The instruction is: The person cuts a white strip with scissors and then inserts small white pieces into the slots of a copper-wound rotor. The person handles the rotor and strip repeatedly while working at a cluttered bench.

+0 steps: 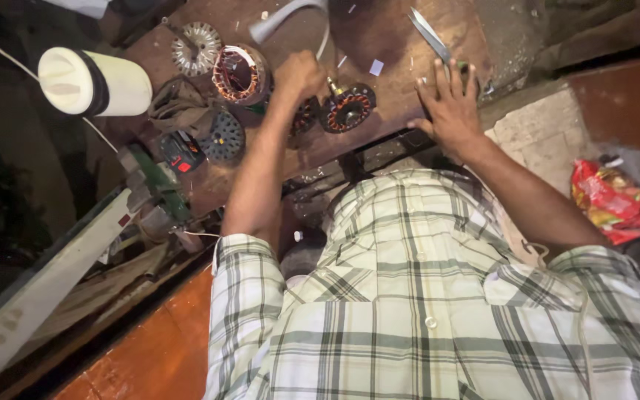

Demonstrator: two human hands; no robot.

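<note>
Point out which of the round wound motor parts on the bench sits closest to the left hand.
The dark stator with copper windings, immediately right of the left hand. The larger copper-wound ring lies left of that hand, and the silver finned disc farther left.

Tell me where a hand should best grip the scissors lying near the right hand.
Probably by the handle end. The scissors lie flat and closed on the wooden table, blades pointing away, handles partly hidden under the right hand. Coming from the near side, fingers would meet the handles first and stay off the blade tips.
</note>
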